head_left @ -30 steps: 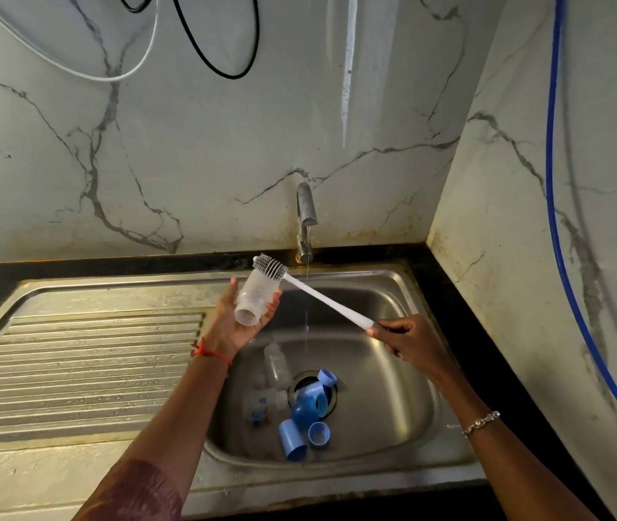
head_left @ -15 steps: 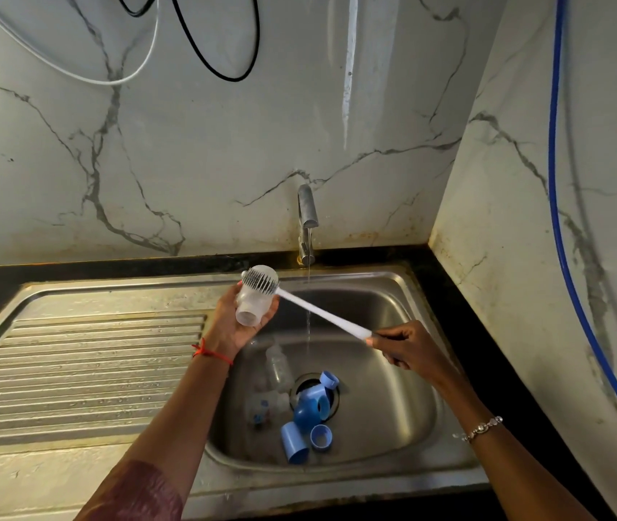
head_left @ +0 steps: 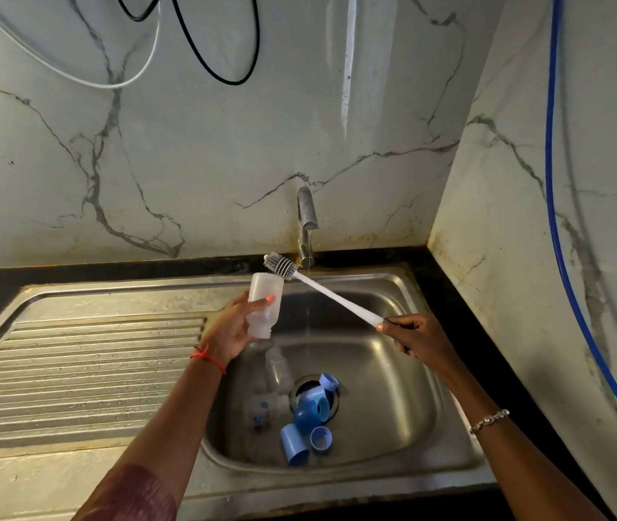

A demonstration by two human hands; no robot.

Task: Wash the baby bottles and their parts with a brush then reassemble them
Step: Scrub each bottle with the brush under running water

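The left hand (head_left: pixel 237 327) holds a clear bottle (head_left: pixel 265 308) over the sink (head_left: pixel 418 295), fingers curled round its body and the thumb, with an orange nail, laid across the front. The bottle is tilted with its neck down and its base up. The right hand (head_left: pixel 414 334) grips the end of the white handle of a brush (head_left: pixel 331 295), well to the right of the bottle. The handle slants up and left from that hand. The bristle head is just beside the upper right edge of the bottle's base, outside the bottle; whether it touches cannot be told.

A thin stream of water (head_left: pixel 309 306) falls from the tap (head_left: pixel 307 216) between the two hands, passing behind the handle.

Below the hands, on the sink floor, lie two more clear bottles (head_left: pixel 279 370), one by the drain (head_left: pixel 299 389) and one left of it, together with blue parts (head_left: pixel 310 409): two caps on their sides at the front and rings over the drain.

The left wrist wears a red thread (head_left: pixel 207 357), the right a bracelet (head_left: pixel 489 421). The ribbed drainboard (head_left: pixel 85 370) lies to the left. A blue hose (head_left: pixel 550 182) runs down the right wall.
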